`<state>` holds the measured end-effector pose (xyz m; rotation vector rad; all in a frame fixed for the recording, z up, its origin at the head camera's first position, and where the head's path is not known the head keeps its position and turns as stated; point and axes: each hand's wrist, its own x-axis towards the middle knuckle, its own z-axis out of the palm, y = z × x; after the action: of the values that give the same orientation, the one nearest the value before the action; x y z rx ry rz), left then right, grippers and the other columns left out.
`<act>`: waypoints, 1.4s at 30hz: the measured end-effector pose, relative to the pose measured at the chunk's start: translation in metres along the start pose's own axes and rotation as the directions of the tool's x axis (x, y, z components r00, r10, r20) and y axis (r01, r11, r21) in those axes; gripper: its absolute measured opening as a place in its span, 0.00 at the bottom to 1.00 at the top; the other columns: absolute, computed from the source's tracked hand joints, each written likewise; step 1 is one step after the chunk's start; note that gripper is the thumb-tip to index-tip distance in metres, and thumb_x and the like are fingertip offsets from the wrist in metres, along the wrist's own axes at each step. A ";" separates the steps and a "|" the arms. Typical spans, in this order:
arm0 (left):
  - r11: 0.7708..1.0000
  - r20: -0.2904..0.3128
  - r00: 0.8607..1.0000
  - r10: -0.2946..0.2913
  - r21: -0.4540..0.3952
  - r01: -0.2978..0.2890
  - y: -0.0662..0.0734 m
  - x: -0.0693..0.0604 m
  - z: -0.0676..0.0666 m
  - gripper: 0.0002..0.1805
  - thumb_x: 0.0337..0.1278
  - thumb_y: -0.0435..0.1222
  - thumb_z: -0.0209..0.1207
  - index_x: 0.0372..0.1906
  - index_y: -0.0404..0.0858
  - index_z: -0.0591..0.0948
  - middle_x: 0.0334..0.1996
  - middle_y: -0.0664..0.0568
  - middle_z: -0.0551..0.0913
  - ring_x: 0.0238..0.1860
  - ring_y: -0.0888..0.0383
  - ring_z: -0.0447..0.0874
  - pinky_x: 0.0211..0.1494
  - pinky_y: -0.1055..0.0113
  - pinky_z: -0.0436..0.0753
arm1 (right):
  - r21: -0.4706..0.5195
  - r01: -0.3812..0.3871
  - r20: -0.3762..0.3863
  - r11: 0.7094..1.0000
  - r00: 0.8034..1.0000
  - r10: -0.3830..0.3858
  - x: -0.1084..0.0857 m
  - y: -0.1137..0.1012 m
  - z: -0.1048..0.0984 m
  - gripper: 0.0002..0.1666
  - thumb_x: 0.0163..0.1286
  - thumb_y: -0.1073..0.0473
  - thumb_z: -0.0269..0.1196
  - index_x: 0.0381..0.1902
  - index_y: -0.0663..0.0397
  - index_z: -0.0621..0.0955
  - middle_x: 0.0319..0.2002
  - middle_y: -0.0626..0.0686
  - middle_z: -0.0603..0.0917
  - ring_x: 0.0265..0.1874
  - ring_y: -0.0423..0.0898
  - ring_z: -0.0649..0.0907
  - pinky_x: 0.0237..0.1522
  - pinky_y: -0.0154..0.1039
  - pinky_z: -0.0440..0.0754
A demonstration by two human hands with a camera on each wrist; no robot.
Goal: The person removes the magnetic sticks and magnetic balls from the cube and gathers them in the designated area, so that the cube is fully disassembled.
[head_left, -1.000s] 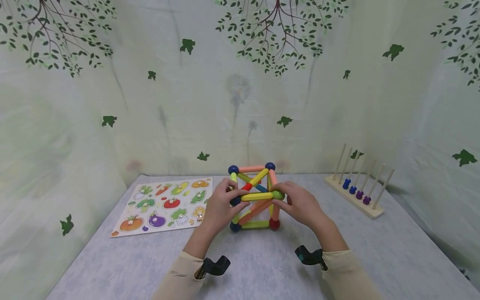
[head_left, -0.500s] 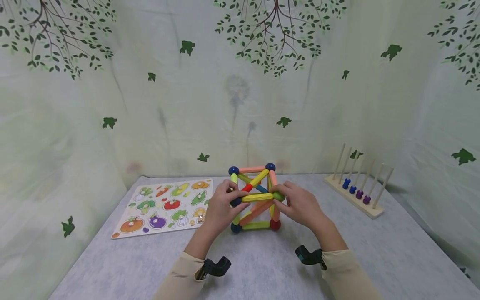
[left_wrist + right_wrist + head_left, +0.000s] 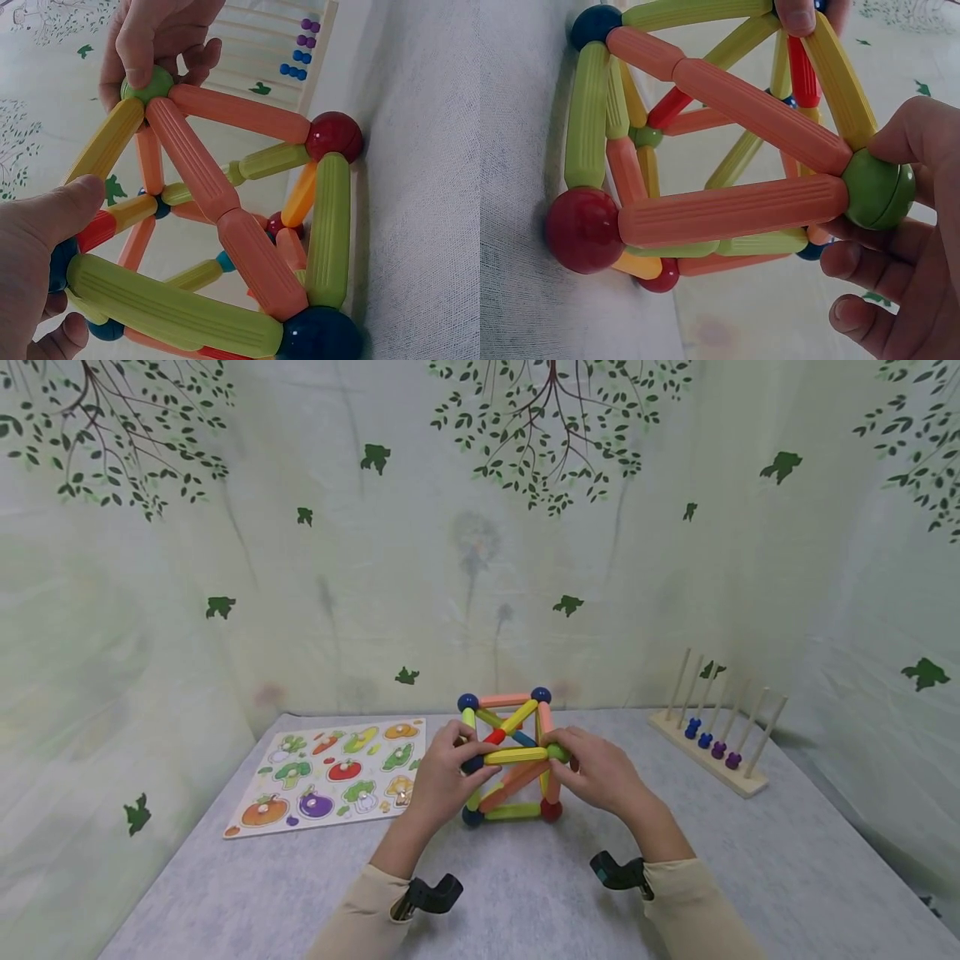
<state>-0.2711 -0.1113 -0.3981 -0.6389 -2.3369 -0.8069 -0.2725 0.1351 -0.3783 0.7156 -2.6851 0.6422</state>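
A box-like frame of magnetic building sticks and balls [image 3: 512,812] stands on the table in front of me, with coral diagonal sticks [image 3: 757,112] across its near side. At its upper front edge, a yellow stick [image 3: 515,757] runs between a dark blue ball and a green ball [image 3: 877,187]. My left hand [image 3: 442,772] grips the dark blue ball [image 3: 63,266], its thumb by the yellow stick's end. The green ball is pinched between thumb and fingers of my right hand [image 3: 603,772]. Red balls [image 3: 335,136] and blue balls form the lower corners; my hands hide part of the sides.
A vegetable picture board [image 3: 330,777] lies left of the frame, close to my left hand. To the right stands a wooden peg rack [image 3: 708,752] with blue and purple beads on several pegs. A leaf-printed curtain [image 3: 480,568] hangs behind the grey tabletop [image 3: 525,893].
The frame and my left hand stay almost where they were. My right thumb and fingers have shifted slightly on the green ball.
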 end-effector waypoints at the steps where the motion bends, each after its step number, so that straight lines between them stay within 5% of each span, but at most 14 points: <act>1: 1.000 0.002 1.000 -0.002 0.000 0.002 0.000 0.000 0.000 0.14 0.46 0.41 0.76 0.40 0.45 0.90 0.40 0.54 0.72 0.43 0.59 0.71 0.41 0.70 0.79 | 0.017 0.005 -0.001 1.000 1.000 -0.005 0.000 0.000 0.000 0.15 0.69 0.55 0.61 0.53 0.47 0.81 0.38 0.46 0.81 0.30 0.43 0.76 0.30 0.32 0.73; 10: 1.000 -0.002 1.000 -0.001 0.000 0.001 -0.002 -0.001 0.001 0.14 0.45 0.40 0.76 0.40 0.45 0.90 0.40 0.54 0.72 0.43 0.59 0.71 0.40 0.70 0.78 | 0.192 0.032 -0.002 0.981 0.999 -0.032 0.001 0.008 -0.001 0.14 0.70 0.57 0.64 0.52 0.47 0.81 0.40 0.45 0.82 0.32 0.40 0.76 0.34 0.33 0.78; 15: 1.000 -0.001 1.000 -0.002 0.000 0.002 -0.002 -0.001 0.001 0.14 0.46 0.40 0.76 0.40 0.45 0.90 0.40 0.54 0.73 0.43 0.59 0.71 0.41 0.70 0.79 | 0.193 0.016 -0.007 0.981 1.000 -0.015 0.001 0.008 -0.003 0.16 0.65 0.58 0.69 0.50 0.46 0.82 0.44 0.47 0.83 0.34 0.41 0.78 0.35 0.35 0.82; 30: 1.000 0.003 1.000 -0.005 -0.010 0.005 -0.001 0.000 0.000 0.14 0.46 0.40 0.76 0.41 0.45 0.90 0.40 0.54 0.72 0.44 0.58 0.71 0.43 0.69 0.79 | 0.258 -0.001 0.025 0.966 1.000 -0.006 0.001 0.004 -0.004 0.16 0.69 0.61 0.61 0.54 0.53 0.81 0.44 0.50 0.84 0.32 0.41 0.77 0.34 0.34 0.78; 42: 1.000 0.013 1.000 -0.022 -0.018 0.022 0.000 0.000 0.000 0.14 0.47 0.40 0.75 0.42 0.45 0.90 0.41 0.54 0.72 0.46 0.58 0.71 0.45 0.69 0.81 | 0.332 -0.067 0.072 0.941 0.996 0.046 0.003 0.007 -0.003 0.13 0.72 0.59 0.60 0.53 0.46 0.81 0.35 0.47 0.80 0.32 0.44 0.75 0.34 0.36 0.77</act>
<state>-0.2708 -0.1112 -0.3985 -0.6288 -2.3547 -0.8376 -0.2778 0.1406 -0.3771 0.7529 -2.6907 1.1282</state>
